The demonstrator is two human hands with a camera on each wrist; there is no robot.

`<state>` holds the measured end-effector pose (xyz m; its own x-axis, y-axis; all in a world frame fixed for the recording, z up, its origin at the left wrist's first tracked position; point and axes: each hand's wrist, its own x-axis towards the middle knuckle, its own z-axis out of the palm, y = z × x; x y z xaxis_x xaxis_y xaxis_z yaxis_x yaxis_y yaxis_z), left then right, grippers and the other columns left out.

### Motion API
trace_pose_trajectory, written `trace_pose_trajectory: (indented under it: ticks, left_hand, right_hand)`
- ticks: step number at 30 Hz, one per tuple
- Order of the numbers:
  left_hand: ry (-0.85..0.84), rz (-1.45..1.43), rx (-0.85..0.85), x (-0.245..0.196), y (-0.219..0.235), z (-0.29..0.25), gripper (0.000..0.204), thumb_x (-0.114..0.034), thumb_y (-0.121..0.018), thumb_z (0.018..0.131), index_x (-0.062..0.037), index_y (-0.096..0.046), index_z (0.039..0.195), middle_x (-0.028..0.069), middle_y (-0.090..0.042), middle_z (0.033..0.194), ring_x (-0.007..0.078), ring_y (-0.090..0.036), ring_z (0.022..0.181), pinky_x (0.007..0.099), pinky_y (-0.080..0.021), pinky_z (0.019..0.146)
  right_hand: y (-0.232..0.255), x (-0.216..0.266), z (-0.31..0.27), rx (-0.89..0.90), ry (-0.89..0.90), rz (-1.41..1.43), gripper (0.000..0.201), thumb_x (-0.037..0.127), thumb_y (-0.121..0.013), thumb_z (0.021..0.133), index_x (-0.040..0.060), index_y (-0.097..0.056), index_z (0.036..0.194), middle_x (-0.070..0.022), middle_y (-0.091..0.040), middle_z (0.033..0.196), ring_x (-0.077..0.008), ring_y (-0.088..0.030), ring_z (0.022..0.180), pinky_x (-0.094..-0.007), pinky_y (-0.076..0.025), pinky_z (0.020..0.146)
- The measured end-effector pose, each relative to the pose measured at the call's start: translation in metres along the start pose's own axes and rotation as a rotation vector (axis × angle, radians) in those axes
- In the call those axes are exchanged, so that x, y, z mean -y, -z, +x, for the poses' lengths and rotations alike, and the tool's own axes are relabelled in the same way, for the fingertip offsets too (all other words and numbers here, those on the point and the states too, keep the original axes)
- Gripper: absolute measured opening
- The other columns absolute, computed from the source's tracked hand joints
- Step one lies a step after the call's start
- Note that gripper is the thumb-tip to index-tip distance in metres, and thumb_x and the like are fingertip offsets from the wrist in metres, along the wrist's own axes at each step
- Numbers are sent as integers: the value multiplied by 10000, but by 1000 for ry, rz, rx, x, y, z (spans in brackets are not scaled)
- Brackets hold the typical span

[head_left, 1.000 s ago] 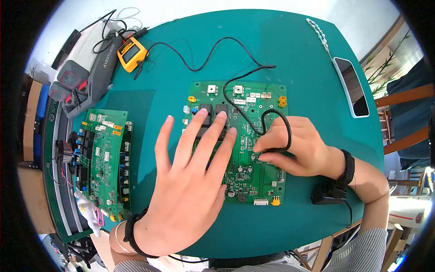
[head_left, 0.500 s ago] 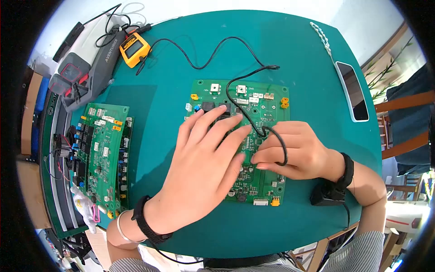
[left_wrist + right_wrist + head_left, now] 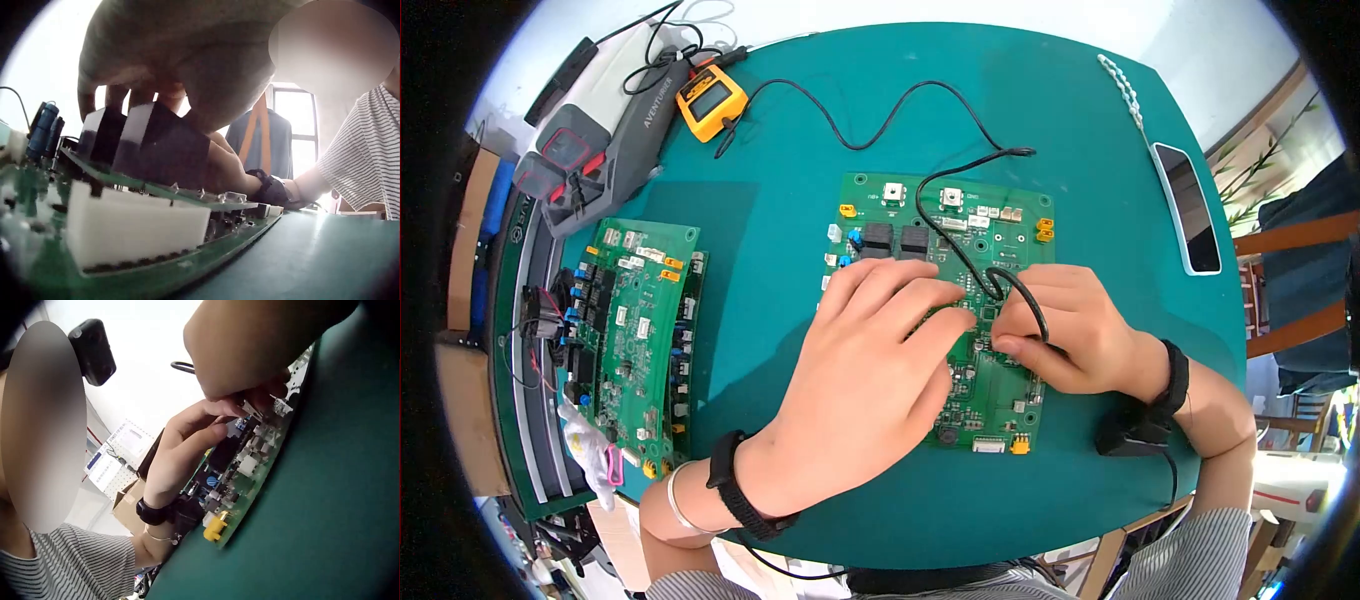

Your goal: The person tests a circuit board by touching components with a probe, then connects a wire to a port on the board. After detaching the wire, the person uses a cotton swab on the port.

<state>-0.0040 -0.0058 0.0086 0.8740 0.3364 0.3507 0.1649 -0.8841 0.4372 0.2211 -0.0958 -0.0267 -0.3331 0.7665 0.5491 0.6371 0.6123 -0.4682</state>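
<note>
A green circuit board (image 3: 1000, 395) lies flat on the table under both hands. My left hand (image 3: 875, 370) is spread over its middle with fingers loosely bent, beside black blocks (image 3: 877, 237); in the left wrist view that hand (image 3: 181, 56) hovers over such blocks (image 3: 165, 147). On the board's right part, my right hand (image 3: 1070, 325) pinches the end of a black cable (image 3: 955, 240), which loops over its fingers. The pinched tip is hidden in the head view. In the right wrist view, a small metallic piece (image 3: 253, 411) shows by the right hand's (image 3: 256, 350) fingers.
The cable runs to a yellow meter (image 3: 711, 102) at the back left. Stacked circuit boards (image 3: 635, 330) stand at left beside a grey case (image 3: 615, 165). A phone (image 3: 1187, 208) with a beaded strap lies at right; a black adapter (image 3: 1128, 432) sits below the right wrist.
My left hand has slid right and nearer to me, its fingers bending more and uncovering black blocks. My right hand has shifted slightly, still pinching the cable's end. The head view has shifted a little.
</note>
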Motion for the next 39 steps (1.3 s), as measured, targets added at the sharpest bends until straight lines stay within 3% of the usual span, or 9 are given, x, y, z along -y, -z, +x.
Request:
trace_pose_trajectory:
  ticks: [9, 14, 15, 18, 19, 30, 34, 37, 39]
  left_hand:
    - [21, -59, -12, 1, -2, -2, 289, 18, -713, 779, -45, -687, 1060, 107, -668, 1142, 342, -607, 1139, 468, -467, 978]
    - [64, 84, -79, -4, 1, 1, 340, -38, -741, 779, -57, -684, 1114, 95, -668, 1159, 324, -606, 1135, 450, -465, 974]
    - [64, 84, -78, -5, 1, 1, 340, -38, -741, 779, -57, -684, 1114, 95, -668, 1159, 324, -606, 1135, 450, -465, 974]
    - [92, 239, -119, -6, 1, 0, 372, -55, -749, 773, -69, -682, 1138, 90, -666, 1165, 315, -610, 1116, 445, -466, 965]
    - [102, 213, -76, -5, 1, -2, 387, -54, -750, 768, -70, -681, 1149, 89, -663, 1171, 314, -609, 1113, 445, -466, 961]
    - [69, 228, -45, -7, -1, -4, 418, -42, -750, 756, -58, -668, 1165, 96, -646, 1203, 324, -603, 1151, 455, -463, 983]
    - [75, 214, -32, -4, -2, -3, 416, -39, -747, 752, -47, -666, 1159, 106, -639, 1212, 327, -595, 1176, 458, -458, 998]
    - [68, 213, -35, -2, -4, -6, 395, -39, -744, 752, -43, -666, 1140, 110, -634, 1208, 320, -591, 1176, 459, -456, 995]
    - [62, 215, -33, -2, -4, -5, 371, -38, -743, 753, -44, -666, 1117, 106, -633, 1187, 312, -588, 1165, 454, -450, 995]
  right_hand:
    - [3, 3, 1, 87, -33, 80, 218, 131, -731, 920, 35, -562, 820, -118, -498, 705, -343, -548, 648, -458, -426, 576]
    - [8, 9, -3, -103, -294, 194, 195, 129, -667, 995, 7, -625, 849, -137, -592, 726, -330, -604, 646, -409, -459, 600]
    - [9, 8, -4, -146, -323, 176, 206, 132, -618, 1037, 5, -651, 879, -108, -642, 758, -234, -630, 658, -346, -472, 613]
    - [12, 13, -5, -231, -541, 276, 255, 161, -574, 1078, 3, -659, 897, -57, -635, 756, -138, -592, 662, -299, -464, 613]
    - [11, 11, -7, -241, -490, 304, 279, 182, -555, 1098, 1, -671, 921, -38, -630, 774, -82, -553, 680, -271, -446, 607]
    - [11, 16, -4, -95, -508, 494, 159, 141, -619, 1054, 10, -688, 996, -66, -698, 876, -135, -638, 723, -291, -507, 670]
    - [5, 19, 0, 98, -161, 455, 134, 43, -758, 922, 43, -701, 1043, -92, -739, 928, -268, -722, 773, -357, -552, 647]
    - [4, 21, 6, 112, -79, 355, 134, 51, -778, 895, 60, -712, 1011, -75, -723, 884, -267, -695, 723, -365, -528, 611]
    - [14, 27, 16, 117, 71, 25, 153, 62, -802, 854, 85, -702, 967, -38, -642, 778, -212, -615, 633, -352, -462, 550]
